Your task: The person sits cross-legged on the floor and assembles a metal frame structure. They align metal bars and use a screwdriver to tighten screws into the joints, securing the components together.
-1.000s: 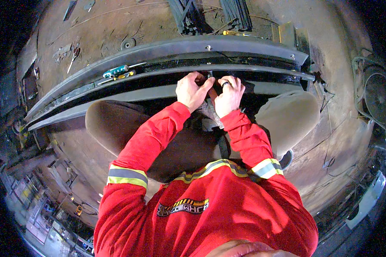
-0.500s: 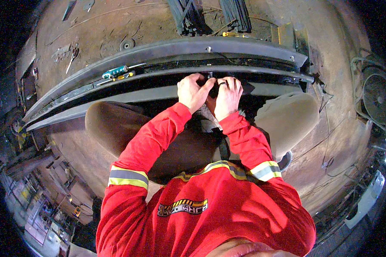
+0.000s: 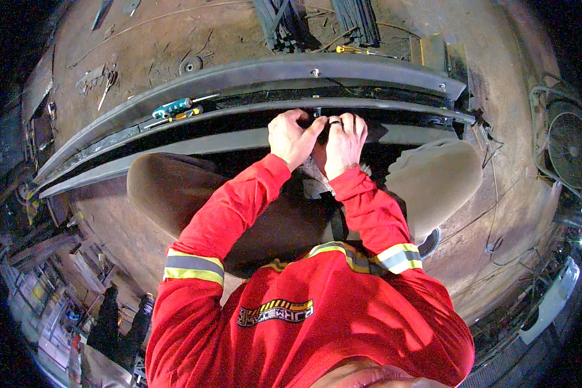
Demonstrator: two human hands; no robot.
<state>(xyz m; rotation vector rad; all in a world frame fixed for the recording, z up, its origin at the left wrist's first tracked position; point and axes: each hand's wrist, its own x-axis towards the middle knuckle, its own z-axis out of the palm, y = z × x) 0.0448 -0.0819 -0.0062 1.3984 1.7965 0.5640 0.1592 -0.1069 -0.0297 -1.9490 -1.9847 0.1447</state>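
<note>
- Head view, with the clock centred on the hands and twelve straight ahead: nearest are the bent left knee point(image 3: 165, 181), between eight and nine, and right knee point(image 3: 443, 178), between three and four.
- Left hand point(image 3: 291, 137) has thumb and fingers curled close together; right hand point(image 3: 344, 145) is curled just beside it. I cannot tell what either is clamped on, as the fingers cover it; a small silver fitting point(image 3: 317, 112) shows between them.
- Long bowed grey panel point(image 3: 381, 69) runs crosswise at the hands, roughly nine to three; both are over its nearest dark channel.
- A loose pinch could let something so small drop into that channel, where shadow would hide it.
- Between nine and ten, a teal-handled screwdriver point(image 3: 172, 108) and a yellow-handled screwdriver point(image 3: 186, 115) lie on the panel; a knock might roll them off.
- Beyond its far edge, between twelve and one, lies an amber-handled screwdriver point(image 3: 348, 49); farther, dark strip bundles point(image 3: 277, 26) flank twelve.
- At three, well apart, stands a round fan point(image 3: 568, 145).
</note>
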